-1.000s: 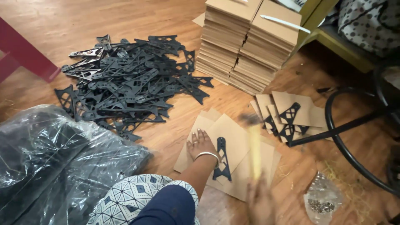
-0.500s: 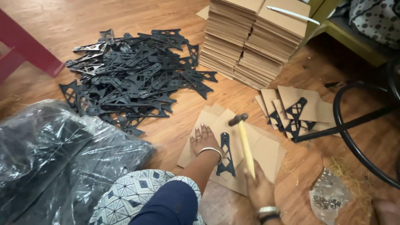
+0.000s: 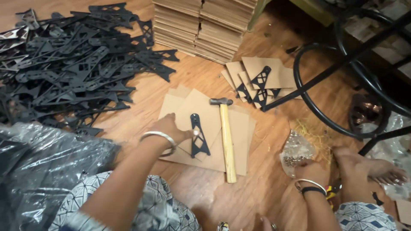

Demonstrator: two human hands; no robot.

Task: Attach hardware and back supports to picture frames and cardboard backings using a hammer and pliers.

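My left hand (image 3: 170, 128) rests on a stack of brown cardboard sheets (image 3: 242, 128) on the wooden floor. Its fingertips press the edge of a black tower-shaped plastic piece (image 3: 199, 137) lying on the top sheet. A wooden-handled hammer (image 3: 227, 139) lies loose on the cardboard just right of that piece, head pointing away from me. My right hand (image 3: 310, 172), with bangles at the wrist, is at the lower edge of a clear bag of small metal parts (image 3: 294, 150), its fingers curled into the bag.
A big heap of black plastic pieces (image 3: 77, 64) covers the floor at left. Stacked cardboard (image 3: 201, 25) stands behind. More sheets with black pieces (image 3: 259, 77) lie by a black metal stool frame (image 3: 325, 85). Black plastic sheeting (image 3: 38, 171) is near left, and a bare foot (image 3: 372, 169) at right.
My right hand held the hammer over the cardboard; now the hammer lies on the sheets and the hand has moved right to the clear bag. My left hand stays on the cardboard.
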